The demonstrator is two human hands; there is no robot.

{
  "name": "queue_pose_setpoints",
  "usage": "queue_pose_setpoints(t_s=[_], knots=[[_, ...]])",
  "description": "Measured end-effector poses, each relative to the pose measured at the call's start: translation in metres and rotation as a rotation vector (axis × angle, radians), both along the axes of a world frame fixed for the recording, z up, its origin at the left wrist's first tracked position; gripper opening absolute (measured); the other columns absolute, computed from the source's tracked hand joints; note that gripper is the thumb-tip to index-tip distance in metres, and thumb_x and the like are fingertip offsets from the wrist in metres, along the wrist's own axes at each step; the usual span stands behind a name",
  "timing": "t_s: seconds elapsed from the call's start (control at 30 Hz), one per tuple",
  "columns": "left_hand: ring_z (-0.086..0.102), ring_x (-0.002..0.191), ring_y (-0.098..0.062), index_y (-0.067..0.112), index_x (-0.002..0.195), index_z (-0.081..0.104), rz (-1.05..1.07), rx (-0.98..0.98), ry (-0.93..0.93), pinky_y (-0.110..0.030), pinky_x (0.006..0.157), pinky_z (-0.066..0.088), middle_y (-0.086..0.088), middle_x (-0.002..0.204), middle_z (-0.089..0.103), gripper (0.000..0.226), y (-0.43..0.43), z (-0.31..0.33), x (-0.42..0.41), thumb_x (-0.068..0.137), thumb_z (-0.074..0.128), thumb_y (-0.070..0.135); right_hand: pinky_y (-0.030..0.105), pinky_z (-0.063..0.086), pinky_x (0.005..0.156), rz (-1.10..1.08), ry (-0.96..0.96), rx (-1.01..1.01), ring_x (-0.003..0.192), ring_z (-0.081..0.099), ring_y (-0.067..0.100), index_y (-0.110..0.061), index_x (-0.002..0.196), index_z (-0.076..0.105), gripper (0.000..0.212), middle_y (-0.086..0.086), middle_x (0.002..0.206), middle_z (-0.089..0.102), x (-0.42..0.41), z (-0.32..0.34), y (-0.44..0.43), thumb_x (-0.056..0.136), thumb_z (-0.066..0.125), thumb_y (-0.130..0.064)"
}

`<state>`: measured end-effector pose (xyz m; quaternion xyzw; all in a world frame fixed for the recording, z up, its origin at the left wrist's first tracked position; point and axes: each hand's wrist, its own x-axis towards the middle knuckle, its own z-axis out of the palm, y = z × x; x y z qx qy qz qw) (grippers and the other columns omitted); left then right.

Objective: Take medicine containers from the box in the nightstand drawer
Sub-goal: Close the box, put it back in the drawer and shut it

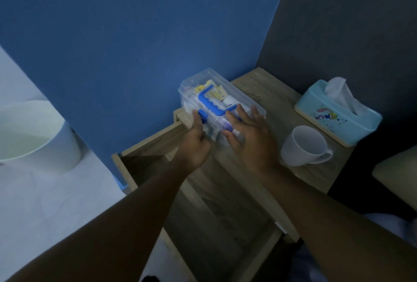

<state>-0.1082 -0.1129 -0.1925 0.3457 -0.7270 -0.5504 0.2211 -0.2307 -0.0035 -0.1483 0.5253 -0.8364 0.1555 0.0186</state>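
On nightstand (266,101): clear box (237,92) w/ blue handle (208,101).

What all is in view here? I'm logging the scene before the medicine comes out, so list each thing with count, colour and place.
medicine box: one, clear plastic with a blue handle and a blue latch, on the nightstand top at its back left corner, lid shut, packets visible inside
nightstand: one, light wood, against the blue wall
drawer: one, light wood, pulled open at left
mug: one, white, on the nightstand right of the box
tissue box: one, pale blue, white tissue sticking up, back right
bin: one, white, on the floor at left
left hand: at the box's latch end
right hand: flat on the lid
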Motion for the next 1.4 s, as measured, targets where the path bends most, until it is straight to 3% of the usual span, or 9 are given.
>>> queue_pose_setpoints(t_s=[0.1, 0.23, 0.33, 0.47, 0.63, 0.8, 1.03, 1.13, 1.4], knots=[[0.047, 0.127, -0.004, 0.025, 0.156, -0.011, 0.091, 0.049, -0.005, -0.018, 0.091, 0.042, -0.003, 0.156, 0.039, 0.080, -0.015, 0.014, 0.003, 0.100, 0.045, 0.016, 0.046, 0.037, 0.113, 0.006, -0.042, -0.023, 0.141, 0.041, 0.026, -0.029, 0.136, 0.058, 0.047, -0.001, 0.148, 0.053, -0.003, 0.014, -0.005, 0.094, 0.055, -0.049], [0.052, 0.130, -0.028, 0.019, 0.158, 0.007, 0.284, -0.060, -0.112, -0.028, 0.097, 0.041, -0.011, 0.146, 0.051, 0.071, -0.036, 0.042, -0.002, 0.100, 0.045, 0.034, 0.025, 0.052, 0.083, -0.112, -0.311, -0.281, 0.099, 0.066, 0.013, -0.018, 0.109, 0.072, 0.027, 0.000, 0.108, 0.072, -0.012, 0.030, -0.013, 0.092, 0.063, -0.038], [0.040, 0.140, -0.031, 0.015, 0.156, 0.018, 0.322, -0.127, -0.193, -0.037, 0.114, 0.033, -0.015, 0.153, 0.040, 0.066, -0.062, 0.056, -0.006, 0.100, 0.044, 0.038, 0.018, 0.047, 0.072, -0.304, -0.431, -0.341, 0.107, 0.064, 0.020, -0.012, 0.124, 0.065, 0.036, 0.008, 0.121, 0.067, -0.023, 0.036, -0.023, 0.093, 0.062, -0.029], [0.040, 0.139, -0.032, 0.012, 0.151, 0.030, 0.301, -0.155, -0.255, -0.039, 0.113, 0.035, -0.014, 0.153, 0.040, 0.066, -0.088, 0.058, -0.013, 0.097, 0.045, 0.046, 0.017, 0.037, 0.051, -0.495, -0.579, -0.122, 0.105, 0.067, 0.027, -0.006, 0.134, 0.055, 0.052, 0.015, 0.128, 0.063, -0.037, 0.036, -0.038, 0.094, 0.059, -0.040], [0.055, 0.124, -0.030, 0.023, 0.145, 0.036, 0.244, -0.037, -0.242, -0.029, 0.095, 0.043, -0.010, 0.142, 0.052, 0.065, -0.098, 0.038, -0.018, 0.090, 0.054, 0.053, 0.023, 0.041, 0.051, -0.608, -0.741, -0.083, 0.104, 0.068, 0.028, -0.005, 0.136, 0.052, 0.066, 0.015, 0.127, 0.064, -0.040, 0.036, -0.044, 0.091, 0.061, -0.052], [0.061, 0.116, -0.029, 0.017, 0.133, 0.050, 0.324, 0.163, -0.075, -0.043, 0.100, 0.052, -0.010, 0.134, 0.055, 0.060, -0.097, 0.041, -0.005, 0.082, 0.068, 0.044, 0.021, 0.045, 0.053, -0.716, -0.874, -0.207, 0.110, 0.066, 0.030, -0.006, 0.138, 0.047, 0.072, 0.015, 0.134, 0.059, -0.033, 0.044, -0.031, 0.083, 0.076, -0.043], [0.063, 0.112, -0.031, 0.014, 0.124, 0.057, 0.422, 0.149, -0.077, -0.044, 0.096, 0.053, -0.011, 0.123, 0.059, 0.061, -0.068, 0.063, 0.041, 0.075, 0.072, 0.049, 0.012, 0.042, 0.041, -0.653, -0.971, -0.318, 0.063, 0.063, 0.002, -0.013, 0.106, 0.072, 0.030, -0.006, 0.079, 0.069, 0.001, 0.050, 0.012, 0.085, 0.075, -0.035], [0.066, 0.107, -0.030, 0.015, 0.121, 0.058, 0.437, 0.124, -0.129, -0.043, 0.094, 0.055, -0.009, 0.119, 0.063, 0.058, -0.047, 0.075, 0.061, 0.076, 0.075, 0.046, 0.007, 0.038, 0.033, -0.629, -0.981, -0.318, 0.060, 0.062, -0.003, -0.016, 0.105, 0.073, 0.025, -0.008, 0.080, 0.070, 0.023, 0.051, 0.033, 0.087, 0.073, -0.034], [0.062, 0.110, -0.032, 0.016, 0.127, 0.054, 0.401, 0.127, -0.314, -0.045, 0.098, 0.052, -0.010, 0.123, 0.061, 0.056, 0.000, 0.078, 0.105, 0.081, 0.070, 0.045, 0.012, 0.047, 0.049, -0.564, -0.975, -0.292, 0.067, 0.068, -0.002, -0.026, 0.101, 0.070, 0.018, -0.007, 0.085, 0.072, 0.081, 0.032, 0.088, 0.087, 0.070, -0.038]])
